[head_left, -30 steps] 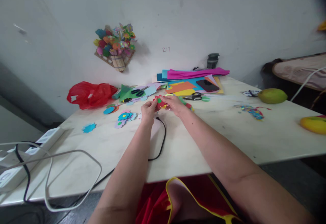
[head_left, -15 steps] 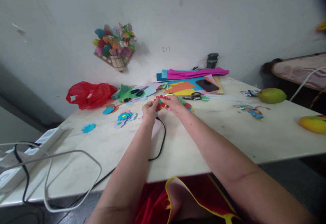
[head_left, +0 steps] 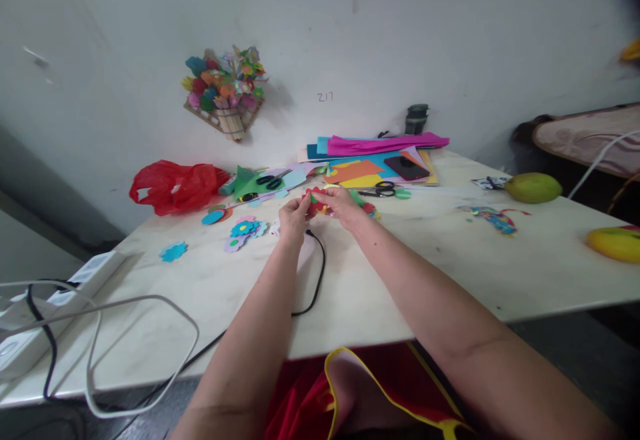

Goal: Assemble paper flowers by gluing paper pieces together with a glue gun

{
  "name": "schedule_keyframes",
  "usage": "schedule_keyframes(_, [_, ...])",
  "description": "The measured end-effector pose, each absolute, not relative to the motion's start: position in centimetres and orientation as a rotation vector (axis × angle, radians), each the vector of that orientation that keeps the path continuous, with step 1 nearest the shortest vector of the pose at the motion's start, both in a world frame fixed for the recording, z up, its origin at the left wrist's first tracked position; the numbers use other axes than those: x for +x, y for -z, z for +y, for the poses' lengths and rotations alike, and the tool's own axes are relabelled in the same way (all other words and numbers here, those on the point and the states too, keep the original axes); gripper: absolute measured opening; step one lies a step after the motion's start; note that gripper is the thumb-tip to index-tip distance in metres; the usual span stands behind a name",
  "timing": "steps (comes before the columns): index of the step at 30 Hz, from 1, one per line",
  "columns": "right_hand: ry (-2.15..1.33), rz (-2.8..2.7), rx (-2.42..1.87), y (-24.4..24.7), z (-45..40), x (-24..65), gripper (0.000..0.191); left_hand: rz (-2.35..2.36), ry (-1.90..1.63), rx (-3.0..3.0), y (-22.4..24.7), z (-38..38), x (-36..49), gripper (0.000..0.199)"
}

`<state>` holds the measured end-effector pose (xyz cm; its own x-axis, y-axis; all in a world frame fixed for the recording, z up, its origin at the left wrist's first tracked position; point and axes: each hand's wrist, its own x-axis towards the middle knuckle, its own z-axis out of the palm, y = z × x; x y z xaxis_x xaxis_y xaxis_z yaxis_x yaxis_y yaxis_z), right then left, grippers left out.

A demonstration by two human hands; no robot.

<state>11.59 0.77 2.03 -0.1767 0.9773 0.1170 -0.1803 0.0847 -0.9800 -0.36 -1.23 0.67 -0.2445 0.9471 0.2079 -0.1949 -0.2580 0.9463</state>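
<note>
Between my two hands, above the middle of the table, is a red paper flower [head_left: 318,193] with a green centre. My left hand [head_left: 294,217] pinches its left edge with closed fingers. On the other side my right hand [head_left: 341,204] is closed at the flower, its fingertips near the green centre. Other colourful cut pieces [head_left: 369,209] lie just behind my right hand, partly hidden by it. Finished-looking blue and purple paper flowers [head_left: 244,228] lie in a small pile to the left, and a single blue flower shape [head_left: 174,251] is farther left.
Scissors [head_left: 385,189] lie behind my right hand, another pair [head_left: 274,179] back left. Behind them are stacked coloured sheets [head_left: 360,172] and a phone [head_left: 407,167]. A red plastic bag [head_left: 177,185], a black cable [head_left: 320,280], a power strip [head_left: 95,270] and a mango-like fruit [head_left: 534,188] surround the work area.
</note>
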Motion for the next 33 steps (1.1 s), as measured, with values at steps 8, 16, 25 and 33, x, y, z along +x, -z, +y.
schedule_keyframes(8, [-1.335,-1.200,-0.934,-2.0,0.9,11.5,0.033,1.063,-1.659,1.063,-0.8,-1.4,-0.3,0.046])
schedule_keyframes(16, [-1.344,-1.217,-0.937,-2.0,1.0,11.7,0.035,1.005,-1.643,1.037,-1.0,-1.4,-0.6,0.049])
schedule_keyframes(25, [-1.406,-1.192,-0.896,-1.9,1.3,12.1,0.037,1.050,-1.667,1.072,-1.4,-1.4,-1.3,0.043])
schedule_keyframes(33, [-1.293,-1.099,-0.893,-1.9,1.7,11.8,0.020,1.017,-1.711,0.980,-1.2,-0.9,-1.4,0.042])
